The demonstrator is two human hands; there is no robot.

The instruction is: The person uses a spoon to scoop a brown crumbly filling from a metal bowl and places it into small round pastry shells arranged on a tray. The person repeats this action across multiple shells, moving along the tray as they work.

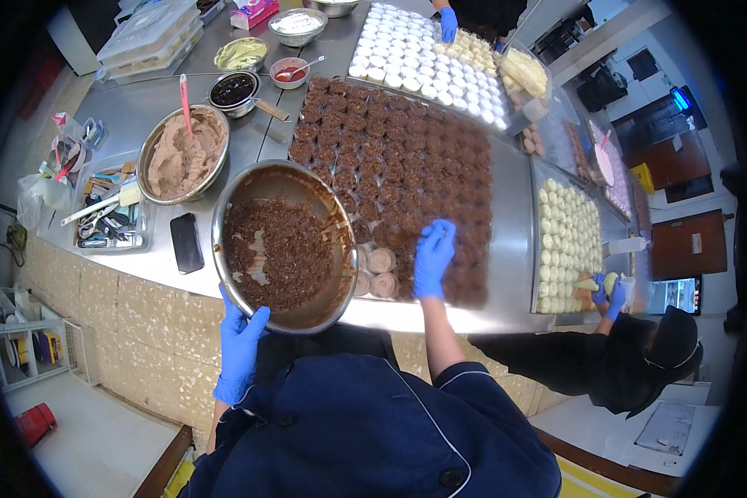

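My left hand point(243, 336), in a blue glove, grips the lower left rim of a large steel bowl point(345, 274). Dark brown crumbly chocolate mixture point(286, 249) lies inside the bowl, with smears up its wall. My right hand point(434, 258), also gloved in blue, hovers with curled fingers over the near part of a tray of small cups topped with chocolate crumbs point(398, 155); whether it holds any crumbs is hidden. Between bowl and right hand, several cups with smooth light brown filling point(383, 261) show bare tops.
Left of the bowl lie a phone point(187, 243), a bowl of brown cream point(187, 155) and a utensil bin point(112, 211). Smaller bowls and a strainer point(233, 90) stand beyond. A co-worker pipes over green-topped cups point(554, 236) at right; another's gloved hand is at the far tray.
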